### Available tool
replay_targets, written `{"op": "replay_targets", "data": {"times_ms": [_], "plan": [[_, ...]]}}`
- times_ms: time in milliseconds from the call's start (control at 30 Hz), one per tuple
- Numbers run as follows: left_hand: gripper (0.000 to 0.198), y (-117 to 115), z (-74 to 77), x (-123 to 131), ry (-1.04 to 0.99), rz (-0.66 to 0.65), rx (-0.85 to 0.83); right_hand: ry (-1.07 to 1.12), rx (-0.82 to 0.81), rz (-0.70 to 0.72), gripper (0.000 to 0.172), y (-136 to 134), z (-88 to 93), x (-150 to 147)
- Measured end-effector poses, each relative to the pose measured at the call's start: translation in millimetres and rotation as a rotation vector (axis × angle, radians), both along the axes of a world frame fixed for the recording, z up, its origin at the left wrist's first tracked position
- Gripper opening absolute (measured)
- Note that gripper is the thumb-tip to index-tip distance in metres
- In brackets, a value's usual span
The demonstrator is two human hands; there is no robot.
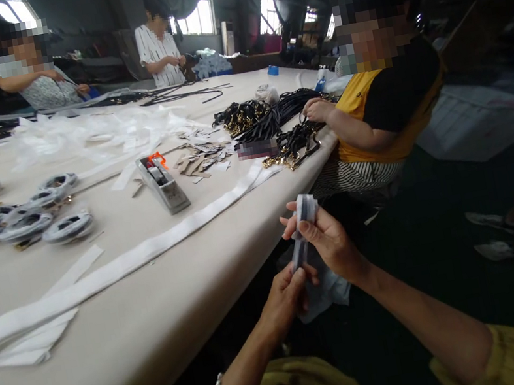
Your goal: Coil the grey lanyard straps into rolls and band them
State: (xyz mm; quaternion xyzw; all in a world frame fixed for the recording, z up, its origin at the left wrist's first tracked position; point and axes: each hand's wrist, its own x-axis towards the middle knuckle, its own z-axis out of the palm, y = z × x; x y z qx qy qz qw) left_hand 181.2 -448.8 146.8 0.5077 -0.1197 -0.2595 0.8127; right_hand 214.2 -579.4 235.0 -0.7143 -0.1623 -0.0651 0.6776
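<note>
Just off the table's near edge, both of my hands grip a dark strap wrapped in thin whitish paper or film (307, 209). My right hand (329, 241) pinches its upper part between thumb and fingers, where the wrapping looks folded into a loop. Lower down, my left hand (285, 297) closes around the narrow part, and some of its fingers are hidden. A pale, translucent sheet (328, 296) hangs below my hands; whether it is joined to the strap I cannot tell. Long white strips (116, 270) lie on the table (173, 340) to the left.
On the table stand a grey tape dispenser (164, 186), wrapped coils (67, 227), brown tags (201, 159) and black straps with gold clasps (292, 140). A co-worker in yellow and black (361, 107) sits at the right edge. Two other people work at the far side.
</note>
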Motion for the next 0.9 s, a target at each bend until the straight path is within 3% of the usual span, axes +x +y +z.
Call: {"op": "replay_targets", "data": {"times_ms": [100,167,300,400,467,500,633,700,733,800,900], "plan": [[0.05,12,5.5,4,0.056,-0.164,-0.114,-0.195,-0.594,0.066,0.034,-16,-12.8,5],[0.049,23,9.4,8,0.082,-0.232,-0.059,-0.292,-0.869,0.161,0.032,-27,-24.0,8],[0.051,41,11.9,18,0.097,-0.245,0.215,-0.298,-1.011,0.305,0.026,-40,-38.9,3],[0.049,46,8.6,22,0.095,-0.293,0.27,-0.199,-1.081,0.373,0.026,-42,-41.8,-6],[0.049,48,4.0,24,0.083,-0.314,0.29,-0.05,-1.005,0.371,0.031,-40,-41.2,-8],[0.049,50,0.7,24,0.071,-0.32,0.303,0.045,-0.89,0.351,0.032,-40,-40.0,-7],[0.047,58,-20.7,23,-0.017,-0.296,0.409,0.403,-0.076,0.158,0.043,-38,-24.2,0],[0.034,63,-32.0,22,-0.084,-0.214,0.482,0.514,0.206,0.139,0.047,-39,-11.6,0],[0.028,65,-35.7,21,-0.119,-0.154,0.514,0.569,0.243,0.188,0.048,-39,-5.6,-3],[0.035,68,-37.0,21,-0.181,-0.023,0.546,0.687,0.116,0.359,0.047,-38,2.9,-12],[0.059,68,-24.1,22,-0.316,0.169,0.514,0.66,-0.367,0.52,0.033,-29,3.9,-26]]}}
